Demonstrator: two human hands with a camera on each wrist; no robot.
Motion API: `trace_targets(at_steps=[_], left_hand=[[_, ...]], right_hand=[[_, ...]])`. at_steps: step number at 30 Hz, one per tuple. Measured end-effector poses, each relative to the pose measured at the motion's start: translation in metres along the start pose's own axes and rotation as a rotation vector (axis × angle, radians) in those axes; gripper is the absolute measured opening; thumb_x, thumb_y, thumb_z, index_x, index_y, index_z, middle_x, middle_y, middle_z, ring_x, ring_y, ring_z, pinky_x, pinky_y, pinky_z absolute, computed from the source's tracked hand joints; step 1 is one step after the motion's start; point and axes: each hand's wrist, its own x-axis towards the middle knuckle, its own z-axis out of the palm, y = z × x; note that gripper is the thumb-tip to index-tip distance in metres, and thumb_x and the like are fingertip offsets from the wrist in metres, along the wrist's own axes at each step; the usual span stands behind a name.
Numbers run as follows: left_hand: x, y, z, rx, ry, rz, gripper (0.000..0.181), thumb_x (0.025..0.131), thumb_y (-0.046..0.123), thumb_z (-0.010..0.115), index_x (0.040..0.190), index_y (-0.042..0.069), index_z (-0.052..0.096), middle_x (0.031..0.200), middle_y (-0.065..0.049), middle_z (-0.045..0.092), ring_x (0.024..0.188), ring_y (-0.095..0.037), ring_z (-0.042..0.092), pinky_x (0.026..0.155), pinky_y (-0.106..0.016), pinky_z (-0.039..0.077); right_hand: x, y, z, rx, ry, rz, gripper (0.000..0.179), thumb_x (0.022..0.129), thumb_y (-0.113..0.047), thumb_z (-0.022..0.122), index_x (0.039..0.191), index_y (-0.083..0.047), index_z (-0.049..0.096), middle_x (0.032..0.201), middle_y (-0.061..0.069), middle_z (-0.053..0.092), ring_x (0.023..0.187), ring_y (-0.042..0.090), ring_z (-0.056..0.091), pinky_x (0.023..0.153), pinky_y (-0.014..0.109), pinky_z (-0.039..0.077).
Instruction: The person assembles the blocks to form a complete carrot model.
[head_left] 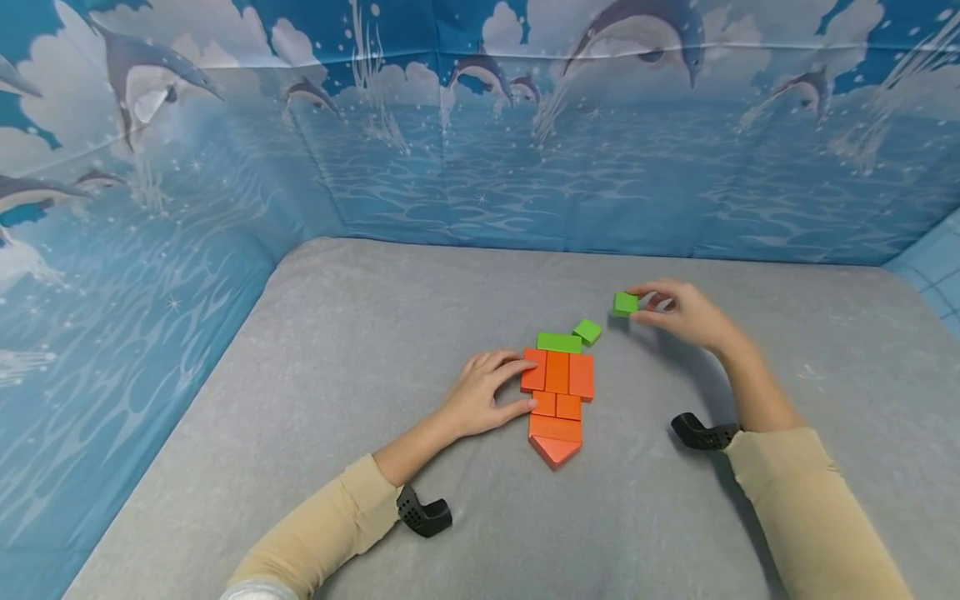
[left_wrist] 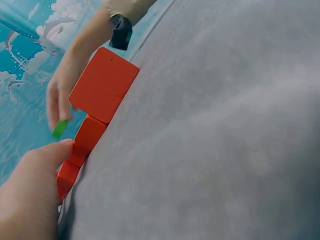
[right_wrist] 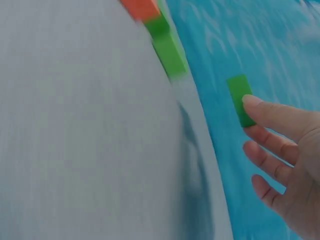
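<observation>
Above the cloth at the right, my right hand (head_left: pixel 686 312) pinches a small green block (head_left: pixel 626 304) between thumb and fingers; the right wrist view shows the thumb across the block (right_wrist: pixel 239 100). Orange blocks (head_left: pixel 557 371) lie flat and joined in a column, ending at the near side in a triangular block (head_left: pixel 555 452). A long green block (head_left: pixel 558 342) adjoins their far edge, and a tilted green block (head_left: pixel 588 332) sits at its right corner. My left hand (head_left: pixel 480 396) rests at the column's left side, fingertips and thumb touching orange blocks.
Grey cloth (head_left: pixel 337 375) covers the work surface. A blue dolphin-print curtain (head_left: pixel 487 183) stands along the back and left. Black curved devices are worn at the left wrist (head_left: pixel 424 512) and the right wrist (head_left: pixel 703 433).
</observation>
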Motion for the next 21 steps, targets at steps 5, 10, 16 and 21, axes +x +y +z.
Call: trace_targets(at_steps=[5,10,16,21], left_hand=[[0.001,0.000,0.000,0.003,-0.007,-0.003,0.053,0.084,0.045,0.059,0.130,0.020,0.051,0.128,-0.003,0.047,0.119,-0.018,0.041,0.103,-0.040,0.026],[0.001,-0.001,-0.001,0.007,-0.015,-0.008,0.053,0.085,0.046,0.059,0.131,0.021,0.050,0.128,-0.002,0.047,0.118,-0.018,0.041,0.103,-0.041,0.025],[0.001,-0.001,0.000,0.008,-0.016,-0.005,0.053,0.084,0.045,0.060,0.131,0.021,0.050,0.128,-0.003,0.047,0.118,-0.018,0.041,0.103,-0.040,0.026],[0.001,0.000,-0.001,0.003,-0.012,0.001,0.052,0.085,0.044,0.060,0.130,0.020,0.051,0.128,-0.003,0.047,0.117,-0.018,0.041,0.103,-0.040,0.026]], right_hand=[[0.032,-0.021,0.023,0.027,-0.103,-0.068,0.038,0.087,-0.013,0.062,0.122,0.002,0.055,0.118,0.020,0.055,0.094,0.029,0.053,0.078,0.044,0.041],[0.054,-0.034,0.044,0.048,-0.165,-0.123,0.037,0.087,-0.010,0.062,0.121,0.003,0.056,0.118,0.021,0.055,0.095,0.030,0.052,0.079,0.045,0.043],[0.067,-0.042,0.063,0.040,-0.226,-0.150,0.036,0.087,-0.010,0.061,0.120,0.004,0.057,0.117,0.021,0.055,0.100,0.032,0.052,0.084,0.047,0.043],[0.071,-0.042,0.072,0.035,-0.233,-0.155,0.035,0.087,-0.009,0.062,0.119,0.002,0.058,0.115,0.019,0.055,0.097,0.030,0.052,0.083,0.045,0.043]])
